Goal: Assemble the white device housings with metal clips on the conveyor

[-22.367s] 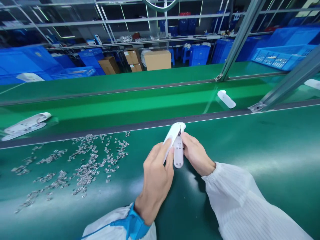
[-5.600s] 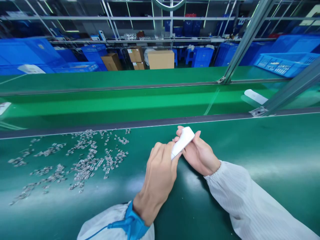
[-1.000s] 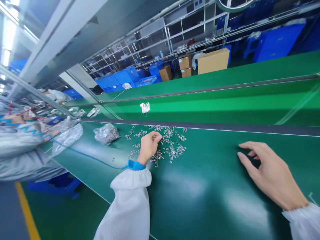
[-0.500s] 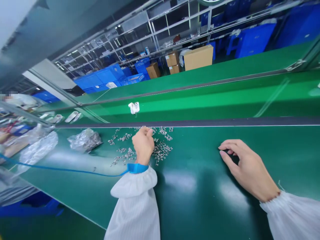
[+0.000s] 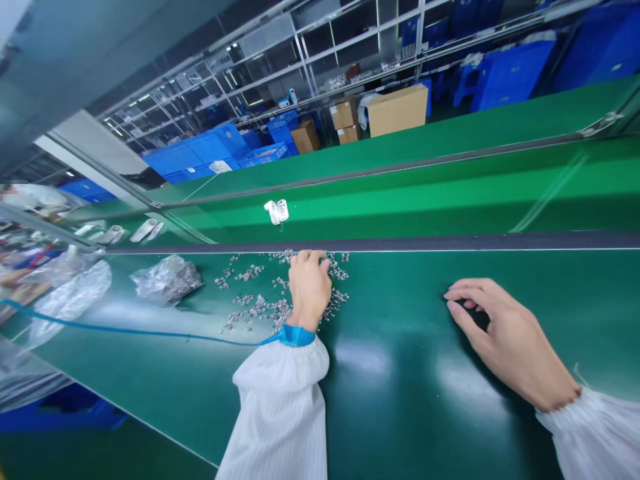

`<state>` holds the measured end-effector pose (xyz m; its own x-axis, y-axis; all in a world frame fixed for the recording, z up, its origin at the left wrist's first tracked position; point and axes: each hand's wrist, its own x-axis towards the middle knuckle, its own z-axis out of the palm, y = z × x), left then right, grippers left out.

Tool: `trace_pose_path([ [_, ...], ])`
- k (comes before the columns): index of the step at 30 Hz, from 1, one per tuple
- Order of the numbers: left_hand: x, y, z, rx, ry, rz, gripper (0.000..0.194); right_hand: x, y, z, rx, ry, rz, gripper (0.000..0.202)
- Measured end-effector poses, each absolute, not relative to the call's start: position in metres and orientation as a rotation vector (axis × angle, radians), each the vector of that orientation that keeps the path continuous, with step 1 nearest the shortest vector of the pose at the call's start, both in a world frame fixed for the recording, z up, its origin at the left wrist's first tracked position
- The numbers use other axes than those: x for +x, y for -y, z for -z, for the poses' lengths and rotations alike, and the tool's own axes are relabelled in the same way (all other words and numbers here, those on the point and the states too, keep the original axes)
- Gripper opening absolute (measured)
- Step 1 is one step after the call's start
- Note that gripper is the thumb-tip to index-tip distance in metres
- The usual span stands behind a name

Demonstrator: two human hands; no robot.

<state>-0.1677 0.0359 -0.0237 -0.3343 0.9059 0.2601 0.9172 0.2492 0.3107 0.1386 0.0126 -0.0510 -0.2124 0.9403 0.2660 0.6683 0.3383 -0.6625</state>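
Observation:
Small shiny metal pieces (image 5: 259, 307), too small to name exactly, lie scattered in loose clusters on the green work table (image 5: 400, 413). Over the right part of them is my left hand (image 5: 310, 287), palm down, its fingers bent and slightly apart, fingertips partly hidden; I see nothing held. A blue wrist strap (image 5: 297, 335) with a cord circles that wrist. My right hand (image 5: 507, 340) lies on the table farther right, away from the pieces, fingers loosely curved, thumb apart, holding nothing. Left of the pieces sits a clear plastic bag (image 5: 167, 280) with dark small parts inside.
A dark strip (image 5: 425, 242) edges the table's far side, with a bright green belt (image 5: 400, 217) beyond carrying small white items (image 5: 277, 211). More plastic bags (image 5: 75, 293) lie at left. Cardboard boxes (image 5: 399, 110) and blue crates (image 5: 200, 150) stand behind. A person is at far left.
My left hand has moved right across the metal pieces, uncovering some on its left, and its fingers have loosened. My right hand keeps its pose; the view has shifted slightly.

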Motion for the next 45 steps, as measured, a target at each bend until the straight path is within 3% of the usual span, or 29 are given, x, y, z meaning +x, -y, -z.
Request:
trace_pose_path([
  [10,-0.191,-0.032,0.018,-1.602,2.476,0.817,0.013,0.137,-0.013,0.049,-1.419,1.956,-0.568,0.018],
  [19,-0.147,-0.048,0.028,-2.035,2.259,0.658,0.014,0.138,-0.013,0.051,-1.419,1.959,-0.543,0.020],
  [27,-0.182,-0.031,0.022,-1.792,2.460,0.524,0.016,0.140,-0.012,0.053,-1.448,1.975,-0.560,0.024],
  [32,-0.180,-0.020,0.025,-1.737,2.474,0.432,0.055,0.140,-0.013,0.057,-1.457,1.976,-0.561,0.026],
  [36,-0.167,0.005,0.027,-1.979,2.464,0.358,0.065,0.140,-0.014,0.058,-1.418,1.958,-0.573,0.025],
  [40,-0.165,0.029,0.029,-2.230,2.514,0.268,0.068,0.138,-0.015,0.056,-1.377,1.944,-0.584,0.021],
  [45,-0.181,0.010,0.014,-2.203,2.528,0.525,0.054,0.136,-0.015,0.054,-1.357,1.921,-0.600,0.017],
])
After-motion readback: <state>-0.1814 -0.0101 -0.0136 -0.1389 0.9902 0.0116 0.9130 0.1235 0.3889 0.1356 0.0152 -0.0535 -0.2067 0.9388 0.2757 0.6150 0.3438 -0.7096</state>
